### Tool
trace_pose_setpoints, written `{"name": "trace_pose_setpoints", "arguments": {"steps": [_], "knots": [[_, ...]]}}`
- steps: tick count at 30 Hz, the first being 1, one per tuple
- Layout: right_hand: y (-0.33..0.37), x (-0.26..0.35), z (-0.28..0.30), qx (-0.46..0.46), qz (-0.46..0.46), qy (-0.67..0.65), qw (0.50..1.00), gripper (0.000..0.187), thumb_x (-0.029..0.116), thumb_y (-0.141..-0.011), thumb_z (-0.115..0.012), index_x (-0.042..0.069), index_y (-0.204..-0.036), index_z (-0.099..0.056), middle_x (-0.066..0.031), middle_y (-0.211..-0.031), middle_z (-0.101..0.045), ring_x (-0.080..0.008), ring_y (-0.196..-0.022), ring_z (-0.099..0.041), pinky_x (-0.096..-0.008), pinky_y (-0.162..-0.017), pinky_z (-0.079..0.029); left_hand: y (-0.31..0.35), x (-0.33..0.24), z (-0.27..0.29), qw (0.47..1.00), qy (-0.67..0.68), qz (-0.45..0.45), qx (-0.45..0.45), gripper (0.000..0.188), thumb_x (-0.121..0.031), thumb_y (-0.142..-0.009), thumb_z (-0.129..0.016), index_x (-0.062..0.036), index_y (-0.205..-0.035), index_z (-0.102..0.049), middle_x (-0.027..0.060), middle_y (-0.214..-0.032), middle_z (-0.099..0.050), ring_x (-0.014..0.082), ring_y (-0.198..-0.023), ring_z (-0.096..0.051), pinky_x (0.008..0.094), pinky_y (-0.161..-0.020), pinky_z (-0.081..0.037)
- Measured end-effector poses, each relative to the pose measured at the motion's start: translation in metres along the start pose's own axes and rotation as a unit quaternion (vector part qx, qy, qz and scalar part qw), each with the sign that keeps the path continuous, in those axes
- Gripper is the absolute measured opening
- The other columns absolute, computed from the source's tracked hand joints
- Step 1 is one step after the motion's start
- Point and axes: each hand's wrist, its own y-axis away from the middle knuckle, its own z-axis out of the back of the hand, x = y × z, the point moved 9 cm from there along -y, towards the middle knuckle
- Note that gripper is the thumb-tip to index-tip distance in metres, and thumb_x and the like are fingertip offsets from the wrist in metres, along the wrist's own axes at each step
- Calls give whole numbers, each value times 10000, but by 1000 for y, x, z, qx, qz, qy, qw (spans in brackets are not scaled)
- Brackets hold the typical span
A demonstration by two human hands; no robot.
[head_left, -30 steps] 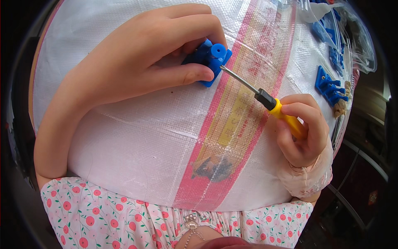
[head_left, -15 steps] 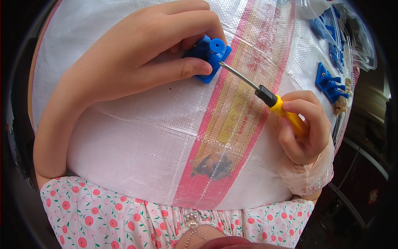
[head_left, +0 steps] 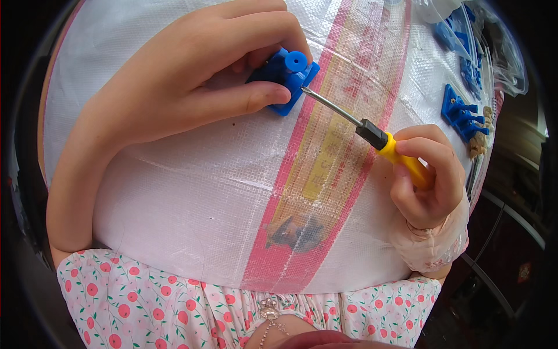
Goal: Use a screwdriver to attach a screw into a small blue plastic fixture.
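My left hand [head_left: 215, 70] is closed around a blue plastic part [head_left: 295, 61], which has a flat base and a round knob with a small hole at its centre. The thumb presses the near side of the base, and the fingers curl over the far side, hiding some of it. In my right hand [head_left: 430, 174] is a screwdriver [head_left: 371, 132] with a yellow and black handle and a metal shaft. Its tip points up and left at the blue part, right beside the base's edge; whether the two touch I cannot tell.
At the right edge of the white woven sheet [head_left: 192, 192] lies another blue plastic piece [head_left: 462, 113] with several pegs, beside a beige lump [head_left: 479, 139]. Clear plastic bags [head_left: 503, 52] with blue parts are heaped at the far right. A printed pink and yellow band crosses the sheet.
Both the blue part and the screwdriver tip have shifted slightly to the left. My grip on each looks the same.
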Motion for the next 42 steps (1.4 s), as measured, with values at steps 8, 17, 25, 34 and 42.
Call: {"name": "trace_pose_setpoints", "arguments": {"steps": [8,17,25,34,42], "knots": [[-1,1,2,-8,14,9,1000,368,-143,-664,-549,-25,-1012,-553,-175,-894,-597,-219,-753,-602,-256,-686,-477,-5,3,-2,998,11,34,49,304,-235,-862,-687,-38,-1074,-592,65,-828,-528,161,-714,-496,276,-618,-396],[0,12,-3,-27,95,50,994,356,-118,-670,-696,-28,-1003,-609,-182,-905,-592,-247,-689,-627,-271,-574,-509,3,-1,4,997,-33,-48,-41,344,-198,-782,-738,-35,-1051,-599,59,-896,-493,163,-819,-519,253,-690,-438],[0,10,-5,-11,85,45,995,302,-79,-708,-704,-17,-993,-627,-178,-930,-586,-240,-679,-627,-263,-583,-513,6,0,3,997,-44,-42,-54,334,-221,-774,-729,-50,-1032,-603,58,-881,-485,171,-812,-520,255,-669,-427],[-1,9,-6,-1,76,24,997,272,-83,-738,-688,-18,-993,-620,-181,-932,-582,-237,-679,-626,-264,-585,-507,7,0,2,997,-44,-35,-57,333,-215,-766,-734,-51,-1028,-609,58,-880,-488,171,-819,-527,252,-665,-438],[-2,7,-7,9,57,-3,998,268,-88,-754,-678,-23,-1006,-614,-189,-939,-584,-249,-693,-623,-274,-593,-502,-2,1,-2,997,-9,30,71,310,-275,-869,-696,-31,-1038,-607,79,-817,-539,169,-695,-499,281,-592,-388]]}}
